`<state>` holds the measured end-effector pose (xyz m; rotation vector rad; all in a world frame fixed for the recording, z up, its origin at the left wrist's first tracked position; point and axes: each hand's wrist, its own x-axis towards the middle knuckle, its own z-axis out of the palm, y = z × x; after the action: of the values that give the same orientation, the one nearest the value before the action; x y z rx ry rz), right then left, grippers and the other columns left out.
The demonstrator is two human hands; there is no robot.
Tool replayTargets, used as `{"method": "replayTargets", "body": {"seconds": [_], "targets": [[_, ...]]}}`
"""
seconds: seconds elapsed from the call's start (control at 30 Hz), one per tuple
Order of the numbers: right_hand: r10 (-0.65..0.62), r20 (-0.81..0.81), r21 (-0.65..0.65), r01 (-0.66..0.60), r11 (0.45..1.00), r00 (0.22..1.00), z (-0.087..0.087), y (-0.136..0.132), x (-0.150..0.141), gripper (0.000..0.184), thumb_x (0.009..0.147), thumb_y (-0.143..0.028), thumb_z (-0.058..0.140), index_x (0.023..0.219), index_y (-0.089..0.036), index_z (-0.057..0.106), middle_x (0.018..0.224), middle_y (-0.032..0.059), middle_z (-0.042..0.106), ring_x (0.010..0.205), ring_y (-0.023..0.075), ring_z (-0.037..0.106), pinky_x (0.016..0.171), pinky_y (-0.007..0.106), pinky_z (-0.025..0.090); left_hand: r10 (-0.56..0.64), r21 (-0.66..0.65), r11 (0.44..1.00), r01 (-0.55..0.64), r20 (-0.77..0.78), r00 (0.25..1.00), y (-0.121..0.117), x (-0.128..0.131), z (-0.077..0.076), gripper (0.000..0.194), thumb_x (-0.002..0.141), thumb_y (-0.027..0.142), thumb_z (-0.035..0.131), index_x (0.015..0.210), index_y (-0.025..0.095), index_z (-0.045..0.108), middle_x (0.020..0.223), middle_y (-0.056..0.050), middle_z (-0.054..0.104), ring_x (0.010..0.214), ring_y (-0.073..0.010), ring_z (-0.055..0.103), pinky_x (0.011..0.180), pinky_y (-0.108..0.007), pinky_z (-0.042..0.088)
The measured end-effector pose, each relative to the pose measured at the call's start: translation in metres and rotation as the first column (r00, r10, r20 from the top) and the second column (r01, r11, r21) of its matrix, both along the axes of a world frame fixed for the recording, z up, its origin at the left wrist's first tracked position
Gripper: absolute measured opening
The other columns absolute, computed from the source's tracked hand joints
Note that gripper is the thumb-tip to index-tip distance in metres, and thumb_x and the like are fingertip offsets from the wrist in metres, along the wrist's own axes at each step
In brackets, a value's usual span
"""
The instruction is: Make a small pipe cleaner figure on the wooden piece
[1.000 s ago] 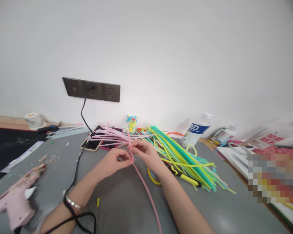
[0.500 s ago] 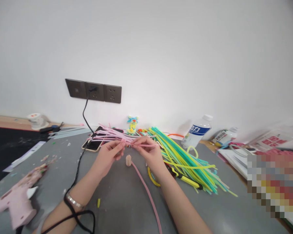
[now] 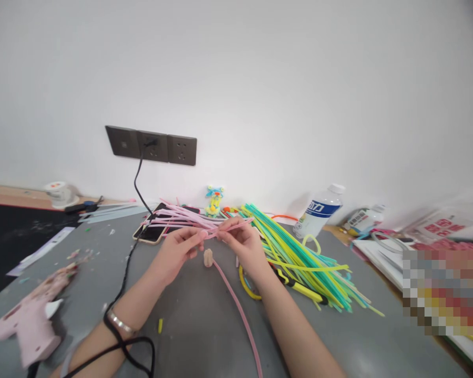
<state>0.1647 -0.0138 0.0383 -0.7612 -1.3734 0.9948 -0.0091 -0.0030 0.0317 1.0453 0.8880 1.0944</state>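
Where the grey table (image 3: 205,325) meets the pink stem bundle (image 3: 173,218), both hands pinch one thin pink stem (image 3: 228,228): left hand (image 3: 181,249) closed on its near end, right hand (image 3: 240,244) closed further along. Pink rod (image 3: 232,299), tan tip, lies just below the hands. Green-yellow stems (image 3: 299,252) right; glue gun (image 3: 27,320) left; bottle (image 3: 317,211) behind.

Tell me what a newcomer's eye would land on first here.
Mid-table, the left hand and right hand pinch a thin pink pipe cleaner between them. To their right fans a bright pile of green and yellow pipe cleaners. A pink glue gun lies at the near left edge.
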Motion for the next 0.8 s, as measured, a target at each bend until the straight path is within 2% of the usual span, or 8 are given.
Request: {"method": "replayTargets", "body": {"seconds": [0.1, 0.2, 0.27, 0.37, 0.43, 0.6, 0.7, 0.8], "targets": [[0.036, -0.026, -0.057, -0.038, 0.998, 0.999, 0.002, 0.0, 0.003, 0.02, 0.078, -0.036, 0.076, 0.079, -0.021, 0.063, 0.078, -0.0004, 0.061, 0.071, 0.0144, 0.059, 0.069, 0.029, 0.05, -0.06, 0.143, 0.986, 0.082, -0.152, 0.987, -0.003, -0.002, 0.003, 0.025, 0.074, 0.039, 0.076, 0.066, 0.016, 0.069, 0.056, 0.002, 0.059, 0.049, -0.0065, 0.043, 0.048, -0.019, 0.033], [0.106, 0.002, -0.128, -0.104, 0.986, 0.994, 0.005, -0.001, 0.008, 0.019, 0.077, -0.034, 0.077, 0.078, -0.021, 0.063, 0.079, 0.0003, 0.063, 0.075, 0.0151, 0.06, 0.071, 0.029, 0.05, -0.149, 0.257, 0.938, 0.233, -0.309, 0.939, -0.005, -0.005, 0.007, 0.024, 0.082, 0.036, 0.068, 0.067, 0.016, 0.07, 0.062, -0.002, 0.067, 0.057, -0.0116, 0.057, 0.059, -0.023, 0.044], [0.163, 0.023, -0.169, -0.157, 0.973, 0.986, 0.006, -0.001, 0.011, 0.02, 0.076, -0.033, 0.078, 0.079, -0.02, 0.063, 0.08, 0.0004, 0.063, 0.076, 0.0155, 0.06, 0.072, 0.029, 0.05, -0.201, 0.274, 0.909, 0.314, -0.373, 0.906, -0.006, -0.005, 0.009, 0.026, 0.084, 0.036, 0.066, 0.069, 0.016, 0.071, 0.069, -0.005, 0.071, 0.067, -0.0165, 0.064, 0.067, -0.027, 0.049], [0.195, 0.032, -0.192, -0.185, 0.964, 0.98, 0.007, -0.001, 0.012, 0.021, 0.075, -0.034, 0.078, 0.081, -0.02, 0.064, 0.082, 0.0005, 0.064, 0.075, 0.0153, 0.059, 0.071, 0.029, 0.05, -0.222, 0.272, 0.897, 0.349, -0.406, 0.887, -0.005, -0.006, 0.008, 0.027, 0.083, 0.038, 0.066, 0.069, 0.016, 0.072, 0.072, -0.007, 0.073, 0.069, -0.0193, 0.066, 0.069, -0.03, 0.051], [0.16, 0.013, -0.189, -0.154, 0.97, 0.987, 0.005, 0.0, 0.012, 0.02, 0.075, -0.034, 0.077, 0.081, -0.02, 0.064, 0.082, 0.0001, 0.064, 0.075, 0.0147, 0.059, 0.071, 0.028, 0.049, -0.169, 0.286, 0.913, 0.292, -0.386, 0.907, -0.003, -0.006, 0.006, 0.026, 0.081, 0.039, 0.068, 0.07, 0.016, 0.074, 0.069, -0.007, 0.072, 0.065, -0.018, 0.064, 0.065, -0.029, 0.051], [0.025, -0.097, -0.135, -0.038, 0.99, 0.995, -0.002, 0.004, 0.006, 0.015, 0.075, -0.029, 0.077, 0.076, -0.021, 0.065, 0.077, -0.0014, 0.062, 0.071, 0.0131, 0.058, 0.071, 0.027, 0.049, 0.098, 0.234, 0.971, -0.053, -0.185, 0.978, 0.003, -0.007, 0.001, 0.029, 0.072, 0.044, 0.075, 0.08, 0.017, 0.077, 0.068, -0.005, 0.07, 0.062, -0.0151, 0.06, 0.054, -0.023, 0.047], [0.031, -0.176, -0.12, -0.052, 0.991, 0.984, -0.007, 0.006, 0.002, 0.014, 0.074, -0.027, 0.078, 0.075, -0.021, 0.065, 0.078, -0.0019, 0.063, 0.071, 0.0123, 0.06, 0.071, 0.026, 0.048, 0.105, 0.157, 0.984, -0.09, -0.085, 0.991, 0.003, -0.005, 0.0, 0.032, 0.067, 0.044, 0.079, 0.081, 0.016, 0.077, 0.068, -0.005, 0.07, 0.064, -0.0151, 0.061, 0.053, -0.022, 0.045], [0.078, -0.154, -0.134, -0.099, 0.986, 0.985, -0.01, 0.006, -0.002, 0.014, 0.073, -0.027, 0.079, 0.074, -0.021, 0.067, 0.08, -0.0001, 0.065, 0.076, 0.0144, 0.061, 0.074, 0.028, 0.049, 0.087, 0.137, 0.988, -0.075, -0.086, 0.993, 0.001, -0.002, 0.0, 0.031, 0.064, 0.041, 0.082, 0.079, 0.015, 0.075, 0.063, -0.003, 0.067, 0.058, -0.0121, 0.055, 0.05, -0.021, 0.041]]}}
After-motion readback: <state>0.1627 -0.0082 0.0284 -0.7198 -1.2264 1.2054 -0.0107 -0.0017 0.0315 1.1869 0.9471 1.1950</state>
